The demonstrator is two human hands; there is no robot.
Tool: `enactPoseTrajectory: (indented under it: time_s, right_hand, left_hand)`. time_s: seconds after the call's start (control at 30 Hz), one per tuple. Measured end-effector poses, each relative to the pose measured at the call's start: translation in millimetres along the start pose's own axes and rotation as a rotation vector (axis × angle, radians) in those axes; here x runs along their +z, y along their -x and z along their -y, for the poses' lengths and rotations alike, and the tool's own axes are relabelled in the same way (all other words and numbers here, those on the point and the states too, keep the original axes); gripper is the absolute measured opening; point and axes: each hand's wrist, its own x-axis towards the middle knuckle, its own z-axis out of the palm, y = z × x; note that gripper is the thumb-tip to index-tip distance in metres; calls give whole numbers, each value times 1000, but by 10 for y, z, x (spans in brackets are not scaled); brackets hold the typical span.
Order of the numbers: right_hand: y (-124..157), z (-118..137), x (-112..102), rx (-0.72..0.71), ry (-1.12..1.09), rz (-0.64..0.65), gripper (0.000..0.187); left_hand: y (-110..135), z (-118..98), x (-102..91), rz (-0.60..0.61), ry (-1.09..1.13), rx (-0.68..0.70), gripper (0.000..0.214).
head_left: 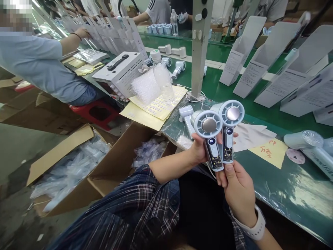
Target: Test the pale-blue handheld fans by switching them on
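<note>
Two light blue handheld fans stand side by side in my hands, tilted, their faces towards me. The nearer fan (pixel 208 124) shows "20" on its small display, and the other fan (pixel 231 113) shows what looks like "82". Circuit parts are visible in the lower handles of both. My left hand (pixel 199 149) is closed around the handles from the left, some fingertips showing on the far side. My right hand (pixel 238 187), with a white watch on the wrist, pinches the handles' lower ends. Another pale blue fan (pixel 186 114) lies on the table just behind.
Yellow sticker sheets (pixel 156 111) and bubble wrap (pixel 147 86) lie to the left, beside a white device (pixel 118 71). A post (pixel 199 52) rises ahead. Open white boxes (pixel 249 74) stand along the green belt. Wrapped fans (pixel 309 142) lie right. A carton of plastic bags (pixel 70 170) sits below left; a co-worker (pixel 39 66) sits beyond.
</note>
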Motion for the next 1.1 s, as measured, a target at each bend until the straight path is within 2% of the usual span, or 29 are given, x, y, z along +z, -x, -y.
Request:
enactPoseTrajectory:
  time_s: [0.07,0.13,0.17,0.23,0.3,0.33,0.4,0.47,0.57,0.63,0.77,0.93,1.1]
  right_hand:
    - [-8,10,-88,-32,120,38,42]
    - [-43,47,-231,-127,221,52,39]
    - [-71,76,-309,-202,291,7,38]
    - [-142,138,-448,-353,481,-175,34]
    - [-202,187,-540,-401,576,-296,28]
    - [-217,200,-568,-369,540,-271,36]
    - [-212,201,-606,-240,332,-78,51]
    - [-175,185,-634,-151,119,40,49]
    - [-125,168,-659,-141,6,-48,42]
    - [-116,171,-659,-132,-16,-111,39]
    - [-116,203,-641,-125,-158,-148,34]
    - [-84,249,-621,-132,-126,-140,30]
    - [-80,223,-588,-28,-164,-137,26]
  left_hand:
    - [-22,-16,-28,22,-4,-30,95]
    - [-40,-54,-51,-7,10,-28,96]
    - [-40,-80,-60,-35,17,-19,94]
    - [-14,-138,-78,-64,-10,-16,88]
    - [45,-200,-102,10,-127,-81,79]
    - [78,-229,-117,82,-210,-130,76]
    - [122,-279,-156,209,-360,-203,72]
    - [111,-305,-199,228,-403,-216,67]
    - [33,-296,-239,116,-254,-212,60]
    - [7,-275,-234,95,-134,-236,62]
    - [77,-228,-150,176,-67,-253,59]
    - [141,-161,-41,287,-123,-326,55]
    - [158,-136,-28,281,-177,-341,58]
